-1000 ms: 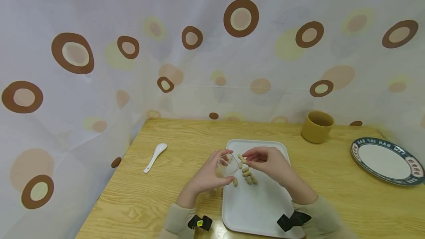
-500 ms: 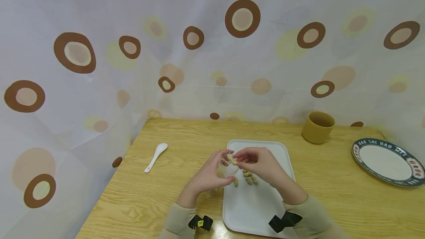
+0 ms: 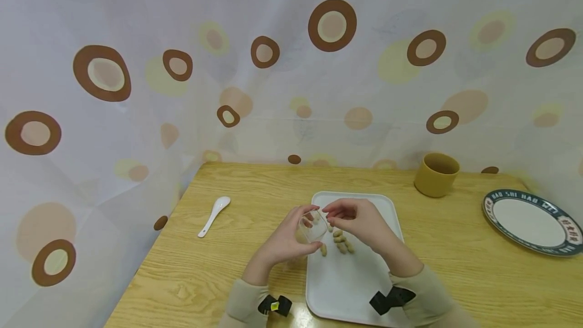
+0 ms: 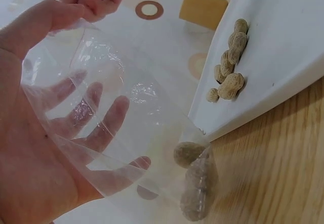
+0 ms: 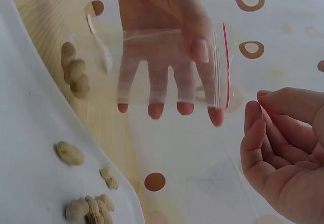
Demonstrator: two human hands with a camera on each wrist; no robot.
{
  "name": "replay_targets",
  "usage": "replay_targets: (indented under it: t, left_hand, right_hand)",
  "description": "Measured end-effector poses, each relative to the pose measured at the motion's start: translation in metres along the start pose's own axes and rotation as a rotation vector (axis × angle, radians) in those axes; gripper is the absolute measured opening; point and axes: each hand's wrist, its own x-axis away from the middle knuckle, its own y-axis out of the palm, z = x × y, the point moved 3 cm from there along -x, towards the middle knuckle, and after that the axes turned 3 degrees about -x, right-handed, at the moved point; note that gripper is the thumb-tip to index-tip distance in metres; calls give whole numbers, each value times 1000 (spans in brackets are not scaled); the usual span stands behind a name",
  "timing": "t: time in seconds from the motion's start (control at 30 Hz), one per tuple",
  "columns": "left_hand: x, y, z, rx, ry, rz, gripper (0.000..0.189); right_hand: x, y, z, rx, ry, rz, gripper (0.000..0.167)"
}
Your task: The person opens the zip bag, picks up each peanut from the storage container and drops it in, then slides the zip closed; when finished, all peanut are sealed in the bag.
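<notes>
A clear zip-lock bag (image 3: 314, 228) with a red-edged mouth is gripped by my left hand (image 3: 283, 241), thumb in front and fingers spread behind. Inside its lower end lie several peanuts (image 5: 76, 72), hanging just beyond the tray's edge. Close by the bag's mouth, my right hand (image 3: 364, 222) has loosely bent fingers, and nothing shows between thumb and forefinger (image 5: 252, 114) in the right wrist view. Several more unshelled peanuts (image 4: 235, 47) lie on the white tray (image 3: 355, 287) below the hands.
A white spoon (image 3: 214, 215) lies on the wooden table (image 3: 173, 287) at the left. Behind the tray to the right stands a mustard-yellow mug (image 3: 434, 178). An oval plate (image 3: 528, 220) with a dark patterned rim is at the far right. A dotted curtain (image 3: 291, 75) closes off the back.
My right hand brought a peanut left to the bag's mouth, let it go there, and has drawn back slightly with bare fingers. The left hand has stayed nearly still with the bag.
</notes>
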Motion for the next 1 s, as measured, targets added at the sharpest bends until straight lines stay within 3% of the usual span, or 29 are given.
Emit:
replay_targets:
  t: [0.43, 1.0]
  left_hand:
    - [0, 0, -3, 14, 8, 6, 73]
    - [-1, 0, -4, 18, 8, 2, 74]
  right_hand:
    - [4, -19, 37, 63, 96, 19, 19]
    - [11, -26, 61, 133, 169, 5, 22]
